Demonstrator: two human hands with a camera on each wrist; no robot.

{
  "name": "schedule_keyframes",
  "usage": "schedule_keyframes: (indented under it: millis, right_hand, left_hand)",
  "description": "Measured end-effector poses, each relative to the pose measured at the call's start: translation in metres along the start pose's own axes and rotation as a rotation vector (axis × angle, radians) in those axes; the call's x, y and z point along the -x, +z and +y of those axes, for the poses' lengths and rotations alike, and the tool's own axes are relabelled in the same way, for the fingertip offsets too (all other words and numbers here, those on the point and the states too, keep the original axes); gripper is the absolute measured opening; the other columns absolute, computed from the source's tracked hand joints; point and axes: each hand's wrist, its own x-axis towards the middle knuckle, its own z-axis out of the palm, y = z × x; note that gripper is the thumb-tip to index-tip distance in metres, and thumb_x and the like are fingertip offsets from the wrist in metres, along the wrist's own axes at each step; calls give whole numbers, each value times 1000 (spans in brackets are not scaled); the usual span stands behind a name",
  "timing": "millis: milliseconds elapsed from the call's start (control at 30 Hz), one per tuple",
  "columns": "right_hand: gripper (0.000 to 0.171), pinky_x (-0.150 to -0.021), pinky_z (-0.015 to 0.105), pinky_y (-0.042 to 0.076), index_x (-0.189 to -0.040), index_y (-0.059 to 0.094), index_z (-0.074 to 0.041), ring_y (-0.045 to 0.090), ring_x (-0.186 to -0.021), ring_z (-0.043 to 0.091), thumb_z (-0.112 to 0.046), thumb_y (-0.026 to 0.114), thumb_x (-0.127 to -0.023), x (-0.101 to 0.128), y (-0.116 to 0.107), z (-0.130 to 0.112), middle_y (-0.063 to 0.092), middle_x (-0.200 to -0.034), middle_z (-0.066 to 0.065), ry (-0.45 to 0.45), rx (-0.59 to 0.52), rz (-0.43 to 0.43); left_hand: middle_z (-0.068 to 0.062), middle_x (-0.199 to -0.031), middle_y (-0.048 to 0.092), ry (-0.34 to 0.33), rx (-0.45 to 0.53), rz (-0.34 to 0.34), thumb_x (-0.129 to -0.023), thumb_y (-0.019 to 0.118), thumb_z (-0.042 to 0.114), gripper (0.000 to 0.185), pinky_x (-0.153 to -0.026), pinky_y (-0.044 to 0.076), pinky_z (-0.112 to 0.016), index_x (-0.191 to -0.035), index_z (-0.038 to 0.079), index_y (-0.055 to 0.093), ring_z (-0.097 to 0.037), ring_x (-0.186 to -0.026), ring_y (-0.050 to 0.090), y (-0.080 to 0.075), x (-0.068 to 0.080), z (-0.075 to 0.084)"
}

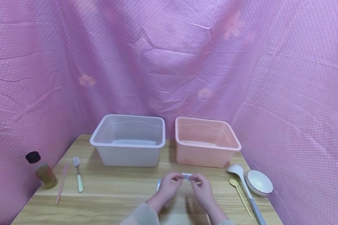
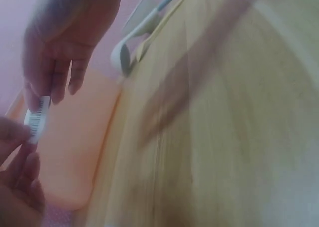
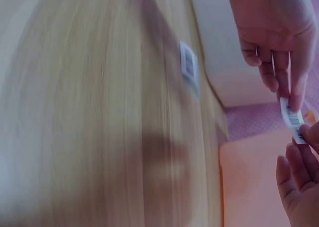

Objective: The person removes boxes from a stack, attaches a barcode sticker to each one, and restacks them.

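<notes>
A small white barcode label (image 1: 186,175) is stretched between both hands above the table. My left hand (image 1: 169,186) pinches its left end between thumb and fingers. At the other end, my right hand (image 1: 203,189) pinches it in the same way. Black bars show on the label (image 2: 37,120) in the left wrist view, and the label (image 3: 292,120) looks slightly bent in the right wrist view. A second barcode label or small packet (image 3: 188,65) lies on the tabletop, partly behind my left hand in the head view.
Behind the hands stand a white bin (image 1: 128,156) and a pink bin (image 1: 204,157). To the left are a bottle with a black cap (image 1: 45,175), a pink stick (image 1: 62,184) and a fork (image 1: 78,175). A yellow spoon (image 1: 240,195), a ladle (image 1: 246,184) and a bowl (image 1: 259,182) lie right.
</notes>
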Motion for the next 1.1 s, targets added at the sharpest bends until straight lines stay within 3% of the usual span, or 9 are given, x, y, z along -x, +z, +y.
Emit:
schedule_keyframes:
  millis: [100,233,333,533,700,867,1100]
  right_hand:
    - [21,-74,29,54,-102,72,-4,60,-89,16,8,63,-87,-6,-9,6,64,-100,7,-44,38,24]
    - [28,-73,28,54,-109,70,1,60,-92,23,12,60,-85,-18,-23,10,61,-104,11,-107,78,36]
    - [32,-74,29,53,-115,67,4,59,-95,30,14,59,-86,-30,-33,13,59,-108,15,-87,89,34]
    - [35,-75,29,53,-119,64,8,59,-99,37,16,58,-85,-55,-42,19,57,-110,22,-66,99,69]
    - [36,-72,27,52,-119,62,11,60,-98,40,15,59,-84,-73,-42,23,56,-110,24,-74,135,97]
    - [39,-71,25,53,-123,59,13,59,-100,39,15,57,-84,-82,-42,28,54,-111,24,-14,139,103]
    - [42,-74,31,55,-123,57,15,58,-97,41,19,55,-81,-91,-43,34,52,-113,28,-18,136,123]
  left_hand:
    - [-9,-123,61,43,2,-93,-91,68,12,31,-83,51,-39,-121,7,68,-29,-104,59,4,-8,2]
    - [-13,-138,52,40,-2,-216,-92,67,15,48,-90,50,-45,-137,5,56,-34,-113,56,12,-22,8]
    - [-13,-144,47,37,2,-265,-92,67,15,55,-92,48,-46,-142,4,50,-35,-115,54,20,-35,14]
    - [-22,-144,43,31,43,-279,-90,68,10,58,-96,46,-48,-142,-4,47,-39,-114,53,38,-63,22]
    - [-22,-144,41,-51,69,-256,-88,69,11,63,-100,42,-52,-144,-3,44,-39,-116,52,49,-82,24]
    - [-23,-148,36,-100,95,-247,-90,68,18,64,-105,36,-56,-146,-1,43,-43,-127,43,58,-93,25]
    - [-26,-153,29,-126,102,-246,-93,66,28,66,-111,24,-59,-148,2,41,-44,-139,28,71,-104,18]
